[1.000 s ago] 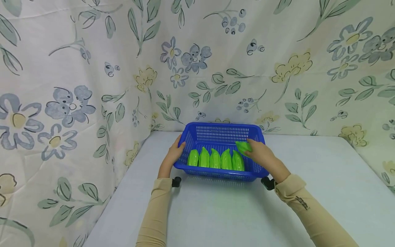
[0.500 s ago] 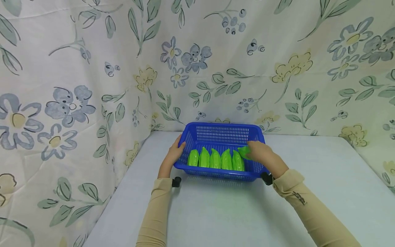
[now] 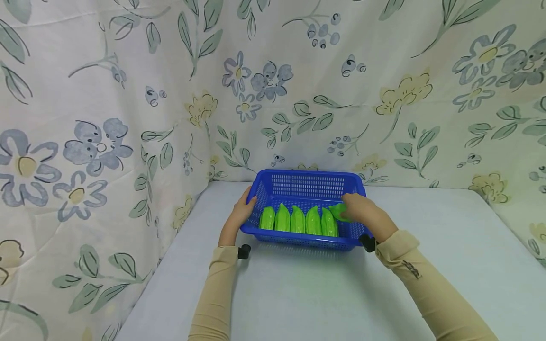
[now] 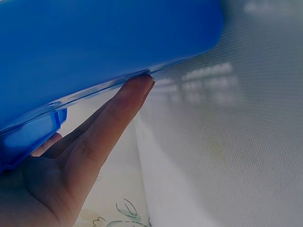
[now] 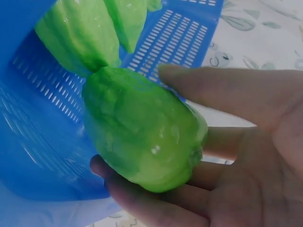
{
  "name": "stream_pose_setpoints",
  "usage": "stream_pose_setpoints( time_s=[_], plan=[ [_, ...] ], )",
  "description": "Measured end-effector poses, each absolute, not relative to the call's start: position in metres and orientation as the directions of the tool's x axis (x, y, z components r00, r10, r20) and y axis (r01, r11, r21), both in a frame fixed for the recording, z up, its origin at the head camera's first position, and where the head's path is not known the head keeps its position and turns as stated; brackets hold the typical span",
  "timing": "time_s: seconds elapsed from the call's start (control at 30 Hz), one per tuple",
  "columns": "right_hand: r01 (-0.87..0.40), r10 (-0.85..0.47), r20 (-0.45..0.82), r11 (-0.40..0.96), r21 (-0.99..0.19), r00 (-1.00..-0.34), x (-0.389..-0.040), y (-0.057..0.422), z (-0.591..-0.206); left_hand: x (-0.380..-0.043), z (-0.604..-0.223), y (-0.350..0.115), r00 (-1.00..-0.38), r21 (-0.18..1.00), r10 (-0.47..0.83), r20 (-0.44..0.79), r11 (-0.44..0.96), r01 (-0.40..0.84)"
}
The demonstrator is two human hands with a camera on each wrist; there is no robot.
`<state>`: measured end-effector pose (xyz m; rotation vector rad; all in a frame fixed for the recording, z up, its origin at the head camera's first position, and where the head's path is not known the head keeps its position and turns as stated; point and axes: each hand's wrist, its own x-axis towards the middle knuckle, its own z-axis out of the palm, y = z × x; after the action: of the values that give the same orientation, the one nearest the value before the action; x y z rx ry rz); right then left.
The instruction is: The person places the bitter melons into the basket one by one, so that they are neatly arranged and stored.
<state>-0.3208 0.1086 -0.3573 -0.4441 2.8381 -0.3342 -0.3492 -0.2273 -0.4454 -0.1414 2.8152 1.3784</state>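
A blue slotted plastic basket (image 3: 307, 173) stands on the table. Along its near side lie several glossy green ridged fruits (image 3: 297, 221) in a row, tips pointing away. My left hand (image 3: 241, 211) holds the basket's left end, thumb at the rim; the left wrist view has its fingers (image 4: 111, 113) against the blue outer side. Inside the right end, my right hand (image 3: 362, 213) grips another green fruit (image 5: 142, 135) between thumb and fingers. This fruit is tilted, its narrow end meeting the rightmost fruit (image 3: 329, 222) of the row; the hand partly hides it in the head view.
The pale table (image 3: 307, 293) extends in front of and to both sides of the basket. Behind it and on the left hangs a floral curtain (image 3: 298, 142). A small black device (image 3: 244, 251) sits at the left wrist, and another black device (image 3: 368, 243) at the right.
My right hand has moved slightly down and right with its fruit, setting it lower, beside the row's right end. The left hand and the basket have stayed put.
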Motion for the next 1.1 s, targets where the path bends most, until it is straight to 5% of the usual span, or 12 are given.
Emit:
stream_pose_setpoints(
  time_s=[0.67, 1.1],
  plan=[
    [-0.235, -0.303, -0.174, 0.915, -0.328, -0.937, -0.312, 0.114, -0.361, -0.353, -0.445, -0.227, -0.996, 0.790, -0.077, -0.045, 0.607, -0.083],
    [-0.221, -0.251, -0.042, 0.910, -0.350, -0.967, -0.301, 0.115, -0.374, -0.353, -0.444, -0.226, -0.996, 0.773, -0.067, -0.057, 0.628, -0.087]
  ],
)
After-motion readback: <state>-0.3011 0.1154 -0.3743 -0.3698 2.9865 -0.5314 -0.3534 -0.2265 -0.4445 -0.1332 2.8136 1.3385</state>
